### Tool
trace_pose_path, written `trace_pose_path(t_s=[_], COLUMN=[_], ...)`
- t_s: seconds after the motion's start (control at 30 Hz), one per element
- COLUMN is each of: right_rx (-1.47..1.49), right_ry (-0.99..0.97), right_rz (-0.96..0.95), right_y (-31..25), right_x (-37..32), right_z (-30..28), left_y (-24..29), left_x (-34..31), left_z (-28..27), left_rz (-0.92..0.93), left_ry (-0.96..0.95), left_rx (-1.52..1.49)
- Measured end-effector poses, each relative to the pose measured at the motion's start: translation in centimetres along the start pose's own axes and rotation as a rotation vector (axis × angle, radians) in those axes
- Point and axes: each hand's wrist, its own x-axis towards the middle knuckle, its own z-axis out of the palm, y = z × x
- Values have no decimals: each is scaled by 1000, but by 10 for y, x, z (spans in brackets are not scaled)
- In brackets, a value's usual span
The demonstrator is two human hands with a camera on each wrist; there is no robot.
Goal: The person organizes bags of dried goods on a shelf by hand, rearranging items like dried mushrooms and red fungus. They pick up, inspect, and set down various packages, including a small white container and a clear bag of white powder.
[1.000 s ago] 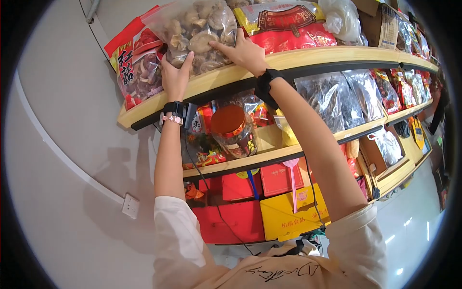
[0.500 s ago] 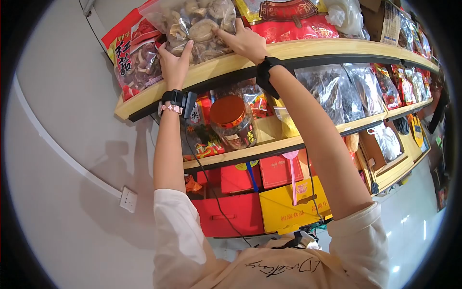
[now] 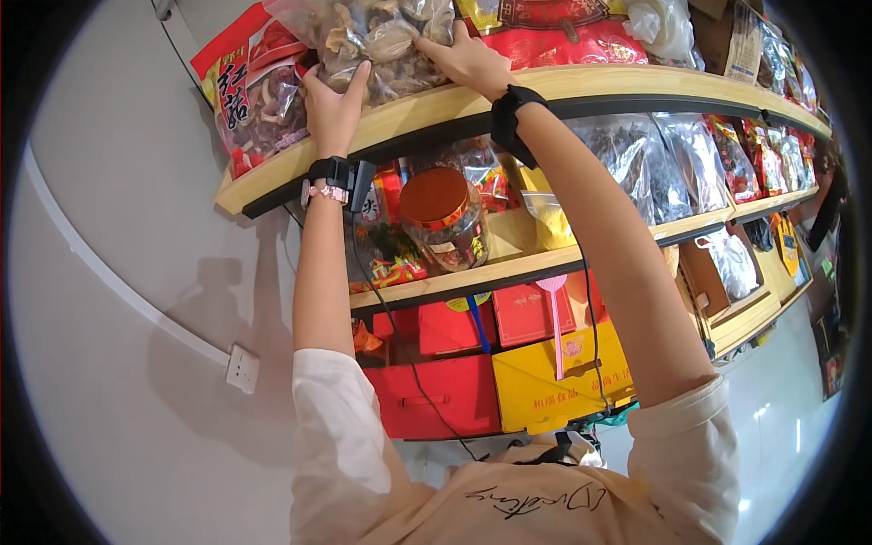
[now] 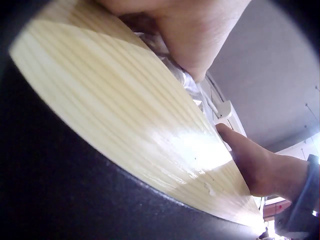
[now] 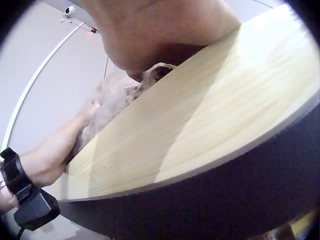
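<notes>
Bag: a clear, crinkled plastic bag of dried brown mushrooms (image 3: 381, 41) sits at the top centre of the head view, on the front edge of the pale, curved wooden top shelf (image 3: 636, 86).
Axis: the visible part is wider than tall, with its long side running along the shelf edge. The frame crops its top, so I cannot tell which way the mouth points.
Left hand: the left hand (image 3: 333, 104) has its palm flat against the bag's lower left side, fingers straight and pointing up, gripping nothing.
Right hand: the right hand (image 3: 468, 64) has its fingers stretched flat across the bag's lower right side and presses on it.
Texture: lumpy caps show through the glossy film; the shelf wood is smooth and grained.
Neighbours: a red printed packet of dried mushrooms (image 3: 250, 91) touches the bag on the left. A red-lidded clear plastic jar (image 3: 442, 218) stands on the shelf below.
</notes>
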Motion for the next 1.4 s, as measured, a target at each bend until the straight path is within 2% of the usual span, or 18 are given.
trace_pose_path(t_s=[0.23, 0.33, 0.43, 0.47, 0.5, 0.53, 0.63, 0.73, 0.77, 0.8, 0.87, 0.97, 1.07, 1.1, 1.13, 1.2, 1.27, 1.4], right_rx=[-44, -197, -188, -125, -59, -51, 78, 32, 16, 9, 5, 136, 178, 213, 232, 257, 260, 238], right_ry=[-10, 38, 87, 212, 334, 330, 524, 449, 492, 500, 514, 365, 31, 35, 2, -82, -153, -330], right_rz=[-49, -212, -310, -349, -393, -405, -598, -627, -693, -690, -686, -639, -425, -446, -323, -116, 22, 136], right_y=[7, 21, 16, 14, 9, 4, 3, -2, 0, -2, -3, 2, 31, 37, 43, 61, 64, 73], right_x=[2, 11, -3, -11, -15, -16, -23, -44, -53, -72, -120, -206, -298, -322, -352, -399, -423, -441], right_z=[3, 14, 6, 4, 1, -1, -7, -31, -37, -48, -67, -80, -76, -73, -69, -54, -48, -35], left_y=[2, -2, 0, -2, -4, -7, 17, 35, 49, 57, 71, 73, 64, 58, 50, 46, 49, 55], left_x=[-1, 0, -4, -6, -6, -6, -20, -30, -40, -50, -80, -161, -245, -274, -302, -352, -383, -417], left_z=[-2, -1, -2, 0, 1, -1, -20, -47, -60, -73, -99, -138, -167, -173, -177, -176, -177, -184], left_rz=[-20, -12, 33, 32, 121, 212, 280, 392, 378, 222, 284, -121, -429, -439, -448, -457, -699, -935], left_ry=[-7, 0, 47, 51, 96, 142, 201, 230, 175, 43, 39, -236, -469, -522, -572, -493, -484, -412], left_rx=[29, 19, -56, -56, -146, -231, -306, -292, -405, -592, -404, -488, -607, -561, -510, -490, -482, -441])
